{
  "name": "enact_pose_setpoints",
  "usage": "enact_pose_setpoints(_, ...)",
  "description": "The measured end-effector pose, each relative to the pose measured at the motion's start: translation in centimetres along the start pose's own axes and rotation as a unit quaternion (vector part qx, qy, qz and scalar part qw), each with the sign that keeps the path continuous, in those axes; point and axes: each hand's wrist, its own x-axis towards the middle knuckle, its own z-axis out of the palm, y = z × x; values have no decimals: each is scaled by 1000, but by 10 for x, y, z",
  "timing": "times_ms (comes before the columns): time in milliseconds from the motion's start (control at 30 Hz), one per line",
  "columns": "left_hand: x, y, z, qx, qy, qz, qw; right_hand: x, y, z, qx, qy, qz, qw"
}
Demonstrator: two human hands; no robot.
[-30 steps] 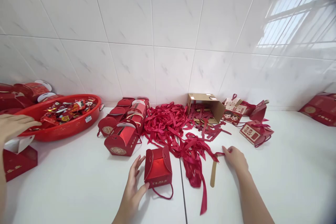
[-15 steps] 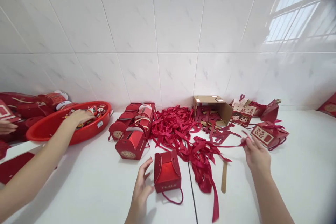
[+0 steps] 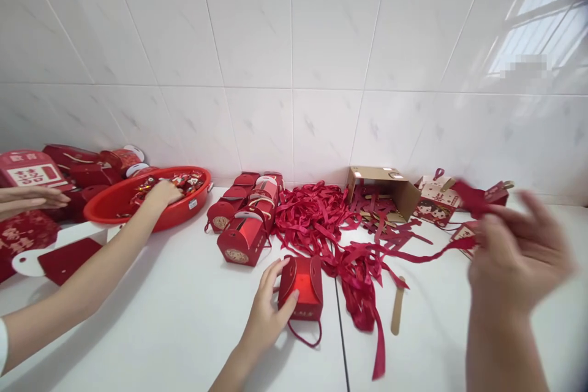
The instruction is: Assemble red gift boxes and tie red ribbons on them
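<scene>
My left hand grips the left side of a small dark red gift box, thumb on its front and fingers behind. The box stands on the table with a cord handle looped at its front. To the right, my right hand, raised and blurred, pinches one end of a red ribbon. That ribbon stretches back left to a loose bunch of ribbons. Behind lies a large tangled ribbon heap. A flat gold strip rests right of the bunch.
Several closed red boxes stand behind my left hand. A cardboard box spills dark red strips. At left, another person's hand reaches into a red basin of wrapped sweets; a second hand is near more boxes. A tiled wall closes the back.
My left hand has closed on the gift box. My right hand has lifted towards me and to the right, drawing the ribbon out. The camera view has shifted left.
</scene>
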Motion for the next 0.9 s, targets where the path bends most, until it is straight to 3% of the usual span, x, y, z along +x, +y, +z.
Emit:
enact_pose_setpoints(67, 1, 6, 0, 27, 6, 23, 999, -30, -1, 17, -19, -130, 42, 990)
enact_pose_setpoints(133, 4, 14, -1, 64, 11, 52, 997, -56, 2, 29, -17, -217, 102, 971)
enact_pose_setpoints(267, 10, 31, -1, 155, -20, 94, 983, -97, 14, 33, 5, -323, 202, 925)
enact_pose_setpoints(367, 14, 37, 3, 209, -53, 108, 970, -123, 24, 28, 35, -352, 249, 902)
enact_pose_setpoints(533, 18, 40, 10, 250, -65, 129, 957, -147, 34, 19, 56, -334, 274, 900)
enact_pose_setpoints(700, 19, 42, 14, 256, -76, 124, 956, -145, 32, 21, 50, -399, 283, 871)
enact_pose_setpoints(900, 16, 40, 22, 227, -38, 104, 968, -141, 33, 19, 32, -447, 300, 842)
